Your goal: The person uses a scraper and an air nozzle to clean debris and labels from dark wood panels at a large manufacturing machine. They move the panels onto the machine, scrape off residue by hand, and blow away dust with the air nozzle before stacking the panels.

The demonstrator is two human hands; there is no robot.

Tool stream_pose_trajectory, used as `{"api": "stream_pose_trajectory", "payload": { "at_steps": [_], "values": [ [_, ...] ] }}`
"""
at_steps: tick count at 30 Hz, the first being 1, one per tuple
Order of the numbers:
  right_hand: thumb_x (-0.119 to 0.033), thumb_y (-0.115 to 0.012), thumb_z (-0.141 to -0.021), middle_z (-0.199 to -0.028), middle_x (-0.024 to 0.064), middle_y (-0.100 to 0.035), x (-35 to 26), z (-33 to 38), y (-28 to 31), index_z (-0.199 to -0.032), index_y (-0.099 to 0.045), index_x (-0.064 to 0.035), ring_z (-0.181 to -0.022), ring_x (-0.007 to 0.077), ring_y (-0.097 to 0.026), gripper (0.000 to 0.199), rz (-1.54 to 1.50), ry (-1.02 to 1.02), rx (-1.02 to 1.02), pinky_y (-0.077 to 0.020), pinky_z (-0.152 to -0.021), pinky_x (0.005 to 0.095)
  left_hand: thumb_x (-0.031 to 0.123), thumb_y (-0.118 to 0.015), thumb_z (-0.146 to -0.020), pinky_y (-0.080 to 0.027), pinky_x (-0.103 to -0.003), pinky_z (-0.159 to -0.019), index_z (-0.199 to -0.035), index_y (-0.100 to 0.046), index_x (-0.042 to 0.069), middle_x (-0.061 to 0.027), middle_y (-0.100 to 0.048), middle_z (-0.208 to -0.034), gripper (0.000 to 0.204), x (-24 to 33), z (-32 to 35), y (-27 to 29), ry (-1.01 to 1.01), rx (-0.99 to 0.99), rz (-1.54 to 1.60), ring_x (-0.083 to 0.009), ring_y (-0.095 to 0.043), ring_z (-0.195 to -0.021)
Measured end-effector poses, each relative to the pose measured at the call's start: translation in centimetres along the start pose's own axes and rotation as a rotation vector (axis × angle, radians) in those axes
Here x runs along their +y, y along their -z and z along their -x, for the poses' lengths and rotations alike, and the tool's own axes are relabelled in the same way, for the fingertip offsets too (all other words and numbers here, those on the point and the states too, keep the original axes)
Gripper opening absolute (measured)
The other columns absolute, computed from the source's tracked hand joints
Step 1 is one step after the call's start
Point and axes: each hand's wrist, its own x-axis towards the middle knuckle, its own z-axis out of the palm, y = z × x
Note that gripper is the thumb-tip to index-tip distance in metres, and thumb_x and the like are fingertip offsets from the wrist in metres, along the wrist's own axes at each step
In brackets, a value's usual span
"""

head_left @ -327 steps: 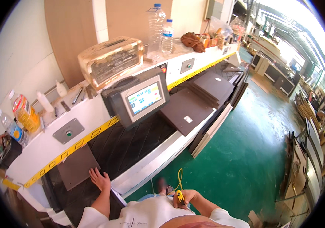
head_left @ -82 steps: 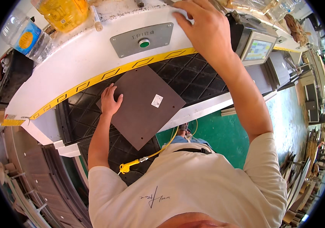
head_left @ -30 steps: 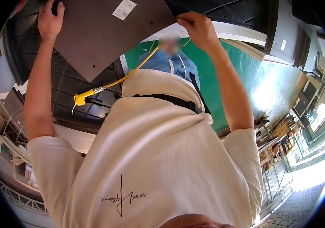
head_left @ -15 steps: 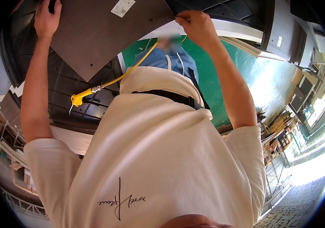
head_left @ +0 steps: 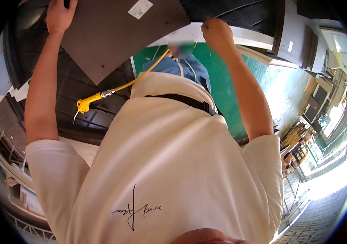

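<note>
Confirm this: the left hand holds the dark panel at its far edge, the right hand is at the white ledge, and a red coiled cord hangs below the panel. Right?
Not quite. The cord is yellow, not red, as the head view shows. The rest stands: the left hand holds the dark panel at its far edge, and the right hand is at the white ledge.

Not much in the way of labels here, honestly. The main one is a small white sticker (head_left: 140,8), roughly square and sitting tilted like a diamond, stuck on the flat dark brown panel (head_left: 120,36) near the top middle of the frame. Over at the upper right there's another small white label (head_left: 290,46), a little upright rectangle on the dark side face of the machine (head_left: 281,30). In the lower left corner, a few pale boxes (head_left: 29,201) sit on a shelf rack, too blurry and small to make out more. No screens or signs in view.
</note>
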Motion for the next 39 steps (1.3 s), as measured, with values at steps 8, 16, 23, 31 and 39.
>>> {"api": "stream_pose_trajectory", "payload": {
  "at_steps": [8, 16, 23, 31, 39],
  "values": [
    [-0.01, -0.071, -0.088, -0.1, 0.0167, -0.076, -5.0, 4.7, 8.3, -0.106, -0.075, -0.0011, -0.095, 0.0311, -0.075, 0.021, -0.701, 0.206, 0.269, -0.0579, -0.085, 0.0369, 0.026, -0.061, -0.1, -0.045, -0.052, -0.108, -0.136, -0.064, 0.016, -0.0082, -0.055, -0.153, 0.038, -0.6, 1.0, -0.3, -0.048, -0.047, -0.474, -0.0321, -0.052, -0.138],
    [0.007, -0.08, -0.068, -0.1, 0.0086, -0.072, -13.2, 6.1, 29.3, -0.089, -0.065, -0.0073, -0.098, 0.0314, -0.07, 0.029, -0.206, 0.921, 1.466, -0.0549, -0.081, 0.0399, 0.002, -0.067, -0.077, -0.05, -0.048, -0.094, -0.104, -0.067, 0.009, -0.0115, -0.061, -0.115, 0.028, 8.9, 11.8, 7.8, 0.047, -0.338, 0.025, -0.0351, -0.059, -0.11],
    [0.0, -0.077, -0.076, -0.109, 0.012, -0.066, -15.4, 3.0, 36.3, -0.099, -0.076, -0.0051, -0.113, 0.0356, -0.061, 0.023, 0.055, 0.738, 1.575, -0.0487, -0.093, 0.0462, 0.01, -0.076, -0.072, -0.049, -0.047, -0.091, -0.102, -0.068, 0.013, -0.0078, -0.058, -0.107, 0.031, 10.5, 22.5, 15.5, 0.184, -0.745, 0.076, -0.0324, -0.058, -0.108],
    [-0.006, -0.075, -0.08, -0.099, 0.0089, -0.07, -16.8, 5.6, 22.0, -0.097, -0.073, -0.0081, -0.093, 0.0308, -0.067, 0.018, -0.395, 0.956, 0.969, -0.0521, -0.086, 0.0436, 0.015, -0.085, -0.076, -0.047, -0.044, -0.088, -0.096, -0.064, 0.012, -0.0071, -0.057, -0.112, 0.029, 11.2, 24.7, 17.1, 0.142, -0.726, -0.047, -0.0306, -0.056, -0.107],
    [-0.056, -0.067, -0.098, -0.154, 0.0181, -0.049, -17.7, 6.7, 2.0, -0.155, -0.043, -0.0001, -0.142, 0.031, -0.049, 0.083, -1.107, 0.799, -0.929, -0.0456, -0.111, 0.0421, 0.011, -0.084, -0.078, -0.051, -0.044, -0.089, -0.097, -0.063, 0.01, -0.0047, -0.065, -0.098, 0.029, 19.7, 12.0, 15.1, -0.283, -0.373, 0.273, -0.0302, -0.062, -0.1]
  ]
}}
